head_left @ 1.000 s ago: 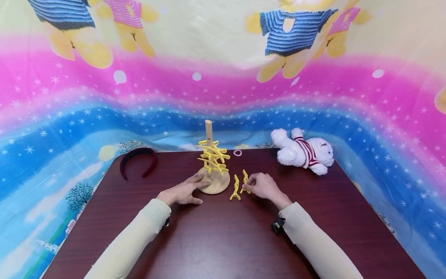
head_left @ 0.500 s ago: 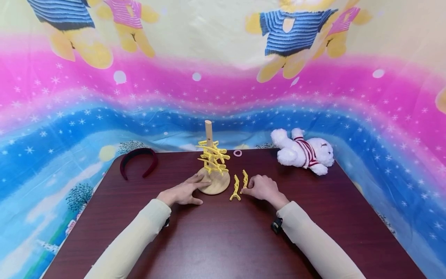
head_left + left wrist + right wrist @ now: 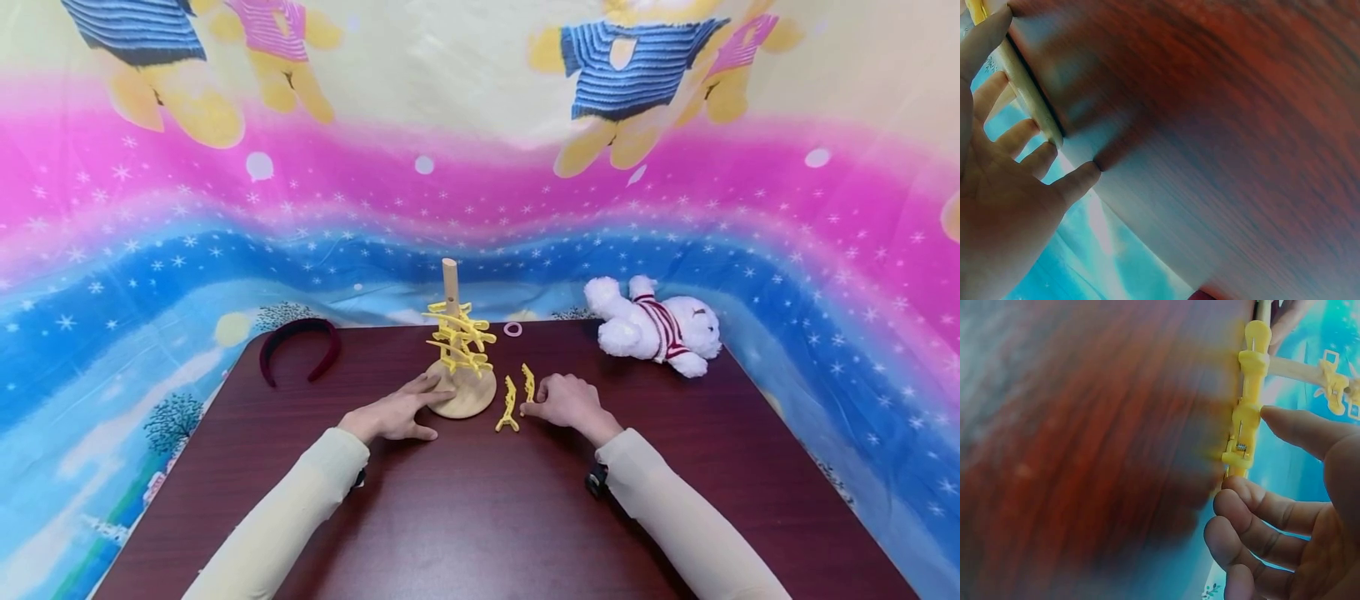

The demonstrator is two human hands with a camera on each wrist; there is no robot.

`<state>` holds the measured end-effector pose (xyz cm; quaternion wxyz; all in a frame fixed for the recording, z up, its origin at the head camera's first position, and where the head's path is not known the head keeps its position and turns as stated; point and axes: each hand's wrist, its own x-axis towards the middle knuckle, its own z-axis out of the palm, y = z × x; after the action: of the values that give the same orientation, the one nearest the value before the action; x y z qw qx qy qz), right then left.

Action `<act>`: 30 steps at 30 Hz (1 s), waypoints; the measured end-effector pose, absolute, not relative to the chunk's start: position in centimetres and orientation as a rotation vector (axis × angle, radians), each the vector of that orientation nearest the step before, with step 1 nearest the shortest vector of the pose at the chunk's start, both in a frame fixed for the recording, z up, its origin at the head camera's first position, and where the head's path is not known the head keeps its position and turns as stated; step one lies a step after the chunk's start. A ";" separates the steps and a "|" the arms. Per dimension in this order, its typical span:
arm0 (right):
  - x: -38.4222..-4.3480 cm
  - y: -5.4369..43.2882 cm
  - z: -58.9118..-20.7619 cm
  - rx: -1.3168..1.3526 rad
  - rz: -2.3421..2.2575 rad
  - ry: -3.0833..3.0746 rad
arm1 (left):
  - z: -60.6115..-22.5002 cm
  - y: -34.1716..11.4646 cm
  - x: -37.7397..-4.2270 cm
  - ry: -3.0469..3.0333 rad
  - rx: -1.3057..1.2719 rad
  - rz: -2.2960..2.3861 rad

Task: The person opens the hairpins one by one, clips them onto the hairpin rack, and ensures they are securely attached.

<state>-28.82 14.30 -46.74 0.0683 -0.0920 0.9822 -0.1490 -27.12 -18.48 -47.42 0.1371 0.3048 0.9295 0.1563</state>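
A wooden stand with a round base [image 3: 474, 398] and an upright post [image 3: 449, 282] carries several yellow hair clips [image 3: 459, 327]. My left hand [image 3: 393, 411] rests on the base's left edge, fingers spread, thumb on the table. To the right of the base, two yellow hair clips lie side by side on the table. At the rear part of the right-hand hair clip [image 3: 528, 383], my right hand [image 3: 570, 402] pinches between thumb and curled fingers; the right wrist view shows the thumb tip against this clip [image 3: 1246, 422]. The left-hand hair clip [image 3: 507, 400] lies untouched.
A dark red headband [image 3: 300, 329] lies at the back left of the brown table [image 3: 480, 517]. A small pink hair tie [image 3: 513, 329] is behind the clips. A white teddy bear [image 3: 652, 325] in a striped sweater lies at the back right. A printed curtain [image 3: 480, 192] surrounds the table.
My right hand has shifted slightly and its fingers have drawn back along the right-hand hair clip, so more of the clip shows. The left hand has stayed on the base.
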 end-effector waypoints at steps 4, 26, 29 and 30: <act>-28.9 14.4 -46.6 -0.292 -0.419 2.941 | -47.5 -18.4 -27.1 2.688 0.880 0.452; -28.8 15.0 -46.4 -0.277 -0.348 2.955 | -47.2 -18.5 -27.1 2.683 0.868 0.455; -28.7 15.3 -46.3 -0.280 -0.399 2.955 | -47.3 -18.5 -27.1 2.682 0.864 0.455; -28.7 15.4 -46.3 -0.280 -0.413 2.956 | -47.3 -18.5 -27.1 2.681 0.862 0.454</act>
<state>-28.65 15.39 -46.27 0.0719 -0.0932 0.9835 -0.1373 -27.07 -18.52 -47.32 0.1438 0.2989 0.9301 0.1576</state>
